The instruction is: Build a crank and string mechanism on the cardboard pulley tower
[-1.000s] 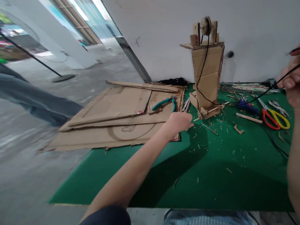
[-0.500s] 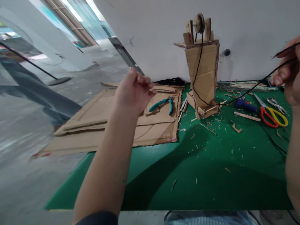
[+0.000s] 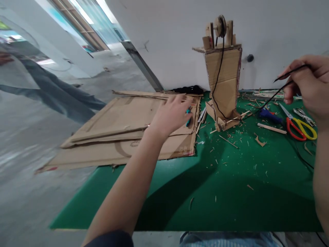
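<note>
My left hand (image 3: 170,115) hovers over or rests on the stacked cardboard sheets (image 3: 123,115), palm down with fingers stretched out. Beneath it lie teal-handled pliers (image 3: 189,116), mostly covered by the fingers; contact is hard to tell. At the right, my right hand (image 3: 312,85) pinches a black cord (image 3: 271,97), its loose end poking out past the fingertips. The cord sags across to a cardboard tower (image 3: 226,79) and climbs its front to a wooden pulley wheel (image 3: 220,26) at the top.
Red-and-yellow scissors (image 3: 295,128), a blue-handled tool (image 3: 269,116), metal snips (image 3: 304,116) and a wooden stick (image 3: 271,128) lie right of the tower. Scraps litter the green table (image 3: 231,192). Behind the table stands a white wall (image 3: 167,37). A person's legs (image 3: 59,85) show at left.
My left hand has come down and right, from raised with curled fingers to spread over the pliers. My right hand has moved left and slightly down, still holding the cord.
</note>
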A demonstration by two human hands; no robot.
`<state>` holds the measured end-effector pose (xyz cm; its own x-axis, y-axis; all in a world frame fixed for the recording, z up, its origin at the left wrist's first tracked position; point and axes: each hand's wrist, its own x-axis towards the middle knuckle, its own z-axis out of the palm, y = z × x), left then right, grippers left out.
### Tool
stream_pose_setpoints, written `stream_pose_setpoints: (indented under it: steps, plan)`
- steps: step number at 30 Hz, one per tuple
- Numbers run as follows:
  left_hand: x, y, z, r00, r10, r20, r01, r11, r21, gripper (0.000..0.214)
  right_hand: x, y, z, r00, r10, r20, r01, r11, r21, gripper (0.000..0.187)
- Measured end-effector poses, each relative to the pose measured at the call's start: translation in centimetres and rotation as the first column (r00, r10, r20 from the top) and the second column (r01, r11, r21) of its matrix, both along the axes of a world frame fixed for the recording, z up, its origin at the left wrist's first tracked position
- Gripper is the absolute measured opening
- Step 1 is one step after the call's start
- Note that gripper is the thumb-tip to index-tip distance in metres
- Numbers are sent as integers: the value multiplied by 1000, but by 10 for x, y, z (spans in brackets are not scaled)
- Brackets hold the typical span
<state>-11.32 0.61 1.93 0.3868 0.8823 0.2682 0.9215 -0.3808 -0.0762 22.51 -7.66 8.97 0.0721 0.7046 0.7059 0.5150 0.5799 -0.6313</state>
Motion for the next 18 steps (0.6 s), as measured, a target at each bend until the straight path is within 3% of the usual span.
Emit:
stream_pose_setpoints:
  steps: [1, 3, 10, 15, 18]
  plan:
    - [4, -5, 4, 999, -12, 42, 7, 994, 113, 47, 0, 0, 0, 1000, 0, -6, 0, 1000, -1, 18]
    - [11, -11, 8, 994, -72, 78, 55, 979, 198, 51, -2, 1, -1, 1000, 14, -21, -14, 999, -29, 18]
    - [34, -15, -14, 967, -250, -43, 250, 968, 15, 41, -10, 11, -6, 994, 24, -102, -43, 982, -186, 10]
    - [64, -32, -35, 971, -214, 103, 207, 976, 71, 39, -5, 19, -11, 983, 81, -163, -106, 983, -152, 40]
    - [80, -40, -53, 974, -204, 96, 199, 978, 60, 41, -4, 22, -14, 976, 162, -144, -183, 973, -142, 57]
